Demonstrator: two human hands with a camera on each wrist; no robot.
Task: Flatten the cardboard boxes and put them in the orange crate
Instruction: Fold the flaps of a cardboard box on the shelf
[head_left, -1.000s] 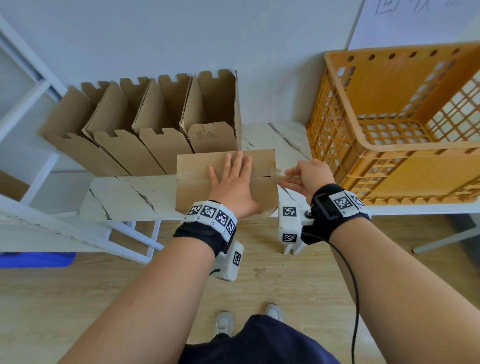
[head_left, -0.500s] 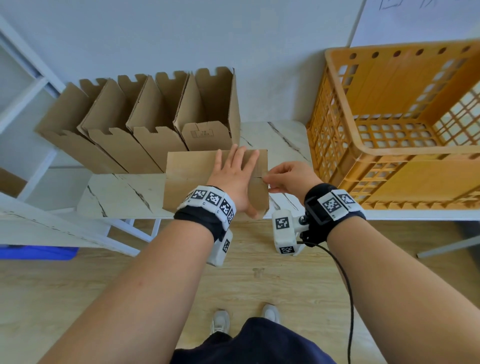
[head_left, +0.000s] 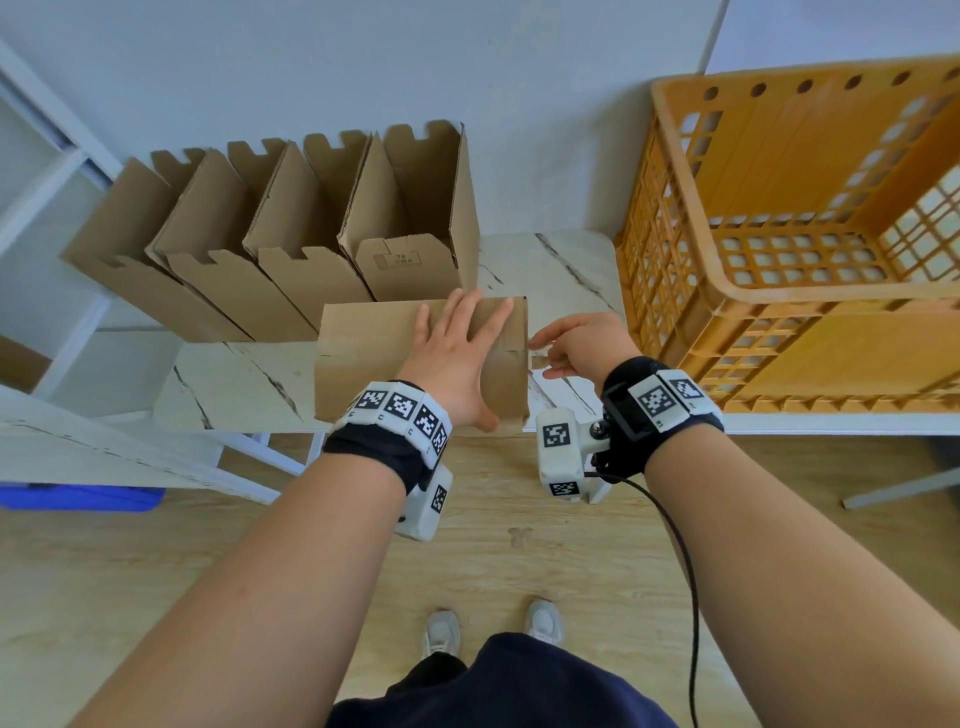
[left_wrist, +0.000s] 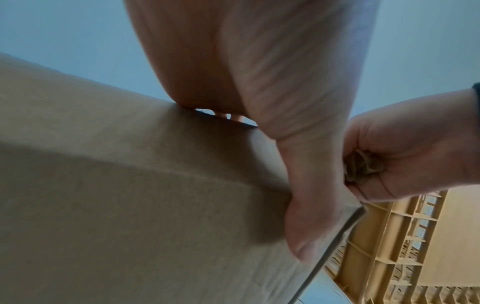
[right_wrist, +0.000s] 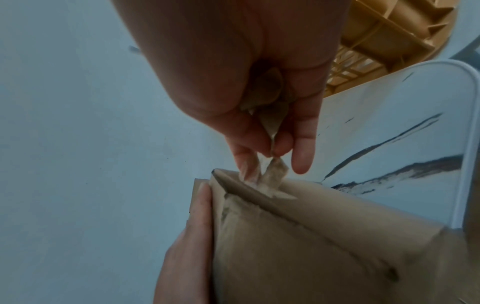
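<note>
A closed cardboard box (head_left: 374, 358) lies on the marble-patterned table (head_left: 234, 384) near its front edge. My left hand (head_left: 465, 348) presses flat on the box's top with straight, spread fingers. At the box's right end my right hand (head_left: 563, 353) pinches a strip of tape (right_wrist: 275, 173) between thumb and forefinger at the seam. A crumpled wad of tape (left_wrist: 363, 166) sits in that same palm. To the right stands the orange crate (head_left: 805, 293), with nothing visible inside it.
Several open-topped cardboard boxes (head_left: 291, 244) lean in a row against the wall behind the closed box. White shelf rails (head_left: 67, 415) run along the left. Below the table are a wooden floor and a blue bin (head_left: 78, 499).
My right hand has moved left to the box's right end and now pinches the tape at the seam. The left hand stays flat on the box.
</note>
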